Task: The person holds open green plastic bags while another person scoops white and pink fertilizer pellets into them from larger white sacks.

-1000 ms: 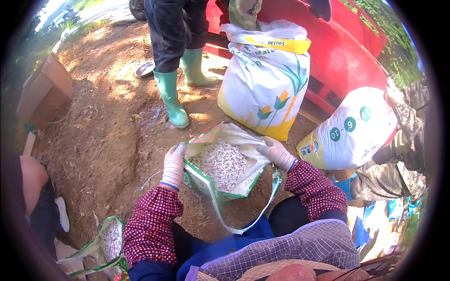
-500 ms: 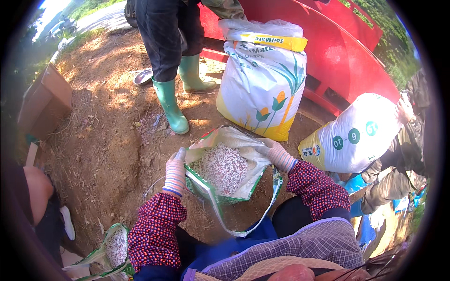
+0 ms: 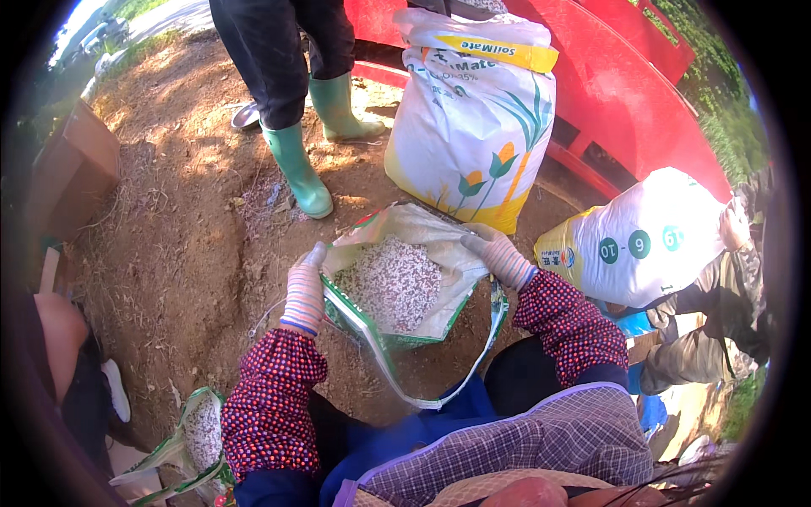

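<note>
One white-lined, green-edged, open-topped bag [image 3: 463,291]: held mouth-up before the person, over brown soil [image 3: 186,253]; whether its base touched down could not be told. Contents: white and dark reddish granules [image 3: 393,283]. Fitting: a long pale strap [image 3: 435,405], looped toward the person.

Two hands, in pale striped knit gloves. Left hand [image 3: 306,291]: fingers closed on the bag's left rim. Right hand [image 3: 504,260]: fingers closed on its right rim.

One large white-and-yellow sack with corn motifs [image 3: 473,127]: upright, just beyond the bag.

One white-and-yellow sack with green discs [image 3: 642,245]: tilted, at right, a co-worker's hand [image 3: 733,226] at its far end.

One smaller green-edged bag of similar granules [image 3: 171,449]: lower left.

One pair of green rubber boots [image 3: 297,173], worn by another person.
</note>
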Tool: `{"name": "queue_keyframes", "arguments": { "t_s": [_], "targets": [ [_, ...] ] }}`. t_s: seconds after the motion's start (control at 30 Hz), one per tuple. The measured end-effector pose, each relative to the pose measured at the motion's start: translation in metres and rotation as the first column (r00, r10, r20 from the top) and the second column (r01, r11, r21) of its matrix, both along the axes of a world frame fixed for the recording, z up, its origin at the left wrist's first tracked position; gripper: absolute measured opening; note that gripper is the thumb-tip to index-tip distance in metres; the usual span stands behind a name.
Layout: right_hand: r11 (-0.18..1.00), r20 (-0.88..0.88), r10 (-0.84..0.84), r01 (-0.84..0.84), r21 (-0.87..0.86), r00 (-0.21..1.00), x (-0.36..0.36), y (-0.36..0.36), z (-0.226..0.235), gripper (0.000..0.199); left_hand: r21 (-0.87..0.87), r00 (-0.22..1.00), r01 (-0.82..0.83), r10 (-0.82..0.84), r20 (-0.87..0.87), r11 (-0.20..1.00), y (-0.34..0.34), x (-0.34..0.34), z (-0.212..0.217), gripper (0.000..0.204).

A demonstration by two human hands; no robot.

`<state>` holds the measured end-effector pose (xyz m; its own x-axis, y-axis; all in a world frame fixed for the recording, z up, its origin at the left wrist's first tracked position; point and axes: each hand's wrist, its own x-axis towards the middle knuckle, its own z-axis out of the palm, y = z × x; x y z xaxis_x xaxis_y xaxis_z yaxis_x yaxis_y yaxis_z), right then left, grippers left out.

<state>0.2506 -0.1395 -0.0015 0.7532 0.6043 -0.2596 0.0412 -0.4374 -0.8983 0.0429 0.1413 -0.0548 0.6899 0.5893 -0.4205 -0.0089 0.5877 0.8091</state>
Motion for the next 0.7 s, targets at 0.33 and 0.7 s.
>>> {"name": "queue_keyframes", "arguments": {
  "t_s": [0.33,0.7],
  "targets": [
    [0.995,0.081,0.078,-0.072,-0.072,0.994,0.005,0.006,0.012,0.049,-0.044,0.998,-0.025,0.028,0.052,0.999,0.008,0.004,-0.007,0.044],
    [0.984,-0.165,-0.021,0.05,0.171,0.986,-0.004,0.003,0.006,0.041,-0.022,0.998,-0.061,0.061,-0.034,0.998,0.007,-0.005,-0.006,0.032]
  ]
}}
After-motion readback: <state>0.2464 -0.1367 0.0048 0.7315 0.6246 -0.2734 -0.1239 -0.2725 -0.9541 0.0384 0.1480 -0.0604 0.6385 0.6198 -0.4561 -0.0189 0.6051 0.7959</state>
